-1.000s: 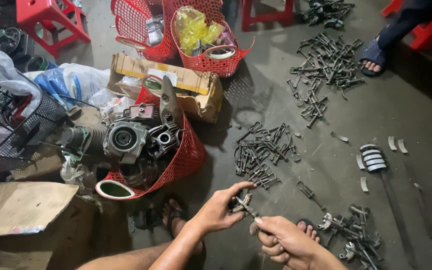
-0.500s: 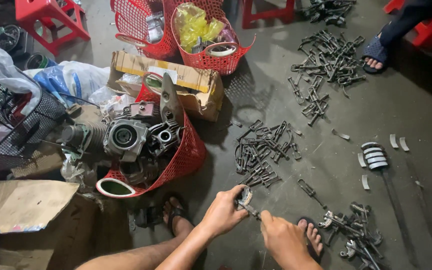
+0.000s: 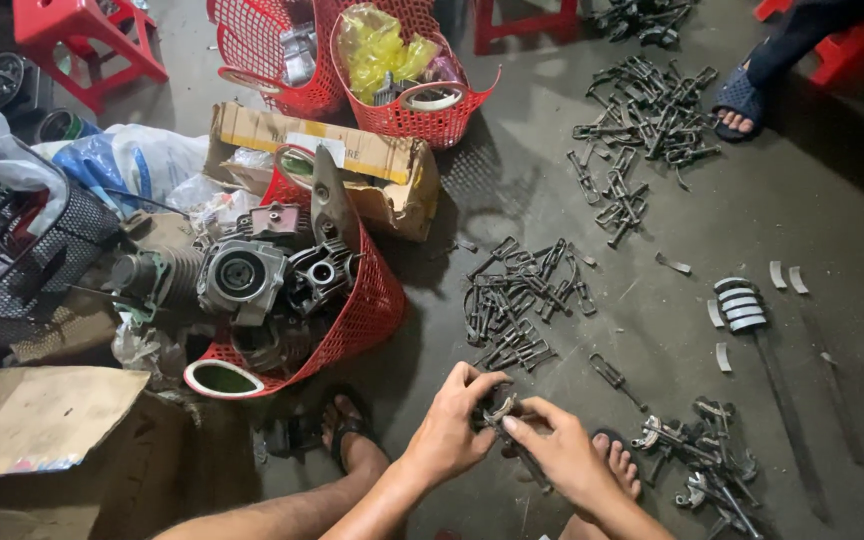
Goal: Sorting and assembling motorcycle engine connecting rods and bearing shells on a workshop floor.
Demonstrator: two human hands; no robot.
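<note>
You've got a small dark metal part (image 3: 497, 410) pinched between both hands, low in the middle, just above your feet on the concrete floor (image 3: 832, 220). It's a curved, greasy little piece with a lighter shiny edge; too small to tell more. Your left hand (image 3: 449, 430) has its grip clamped around the part from the left, fingers curled over the top. Your right hand (image 3: 564, 455) is closed on it too, thumb pressed against the near end.

Right behind your hands sits a pile of similar dark metal parts (image 3: 522, 295), and another heap (image 3: 642, 110) is further back near someone's sandalled foot (image 3: 737, 100). A smaller bunch (image 3: 702, 465) lies just beside your right foot (image 3: 620, 465). Off to the left there's a tipped red plastic basket (image 3: 367, 310) with an engine block (image 3: 252, 280) spilling out of it, a cardboard box (image 3: 372, 165) behind that, and two more red baskets (image 3: 402, 95) at the back. Some pale curved shells (image 3: 742, 305) lie to the right.
</note>
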